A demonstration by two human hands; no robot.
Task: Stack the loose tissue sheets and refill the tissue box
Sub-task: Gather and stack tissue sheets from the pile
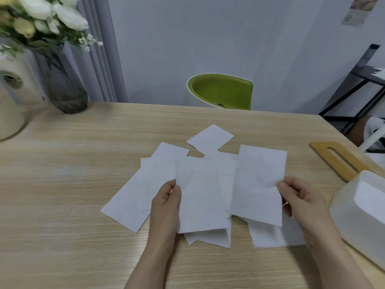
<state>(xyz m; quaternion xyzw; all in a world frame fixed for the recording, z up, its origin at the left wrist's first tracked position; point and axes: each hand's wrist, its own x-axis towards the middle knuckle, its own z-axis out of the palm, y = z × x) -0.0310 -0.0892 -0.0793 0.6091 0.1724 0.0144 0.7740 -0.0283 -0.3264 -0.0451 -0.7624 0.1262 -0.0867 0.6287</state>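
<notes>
A pale wood-grain worktop (62, 184) fills the lower view. Behind its far edge stands a lime-green moulded chair (223, 91). At the far left corner sit a dark smoked-glass vase (64, 84) of white flowers and, beside it, a cream rounded appliance (12, 101) cut off by the frame edge. At the right edge lies a white translucent plastic tissue box (354, 213), its opening facing up, and just beyond it, touching or nearly so, a flat yellow wooden lid (337, 159) with a long slot.

In the middle of the worktop the loose white tissue sheets (129, 203) lie fanned and overlapping, one small square sheet (209, 139) furthest away.

The left hand (166, 207) pinches the left edge of a tall rectangular sheet (200, 197), thumb on top and fingers curled beneath. The right hand (300, 197) pinches the right edge of another rectangular sheet (260, 182) the same way. Both sheets overlap the spread ones below; whether they are lifted clear I cannot tell.
</notes>
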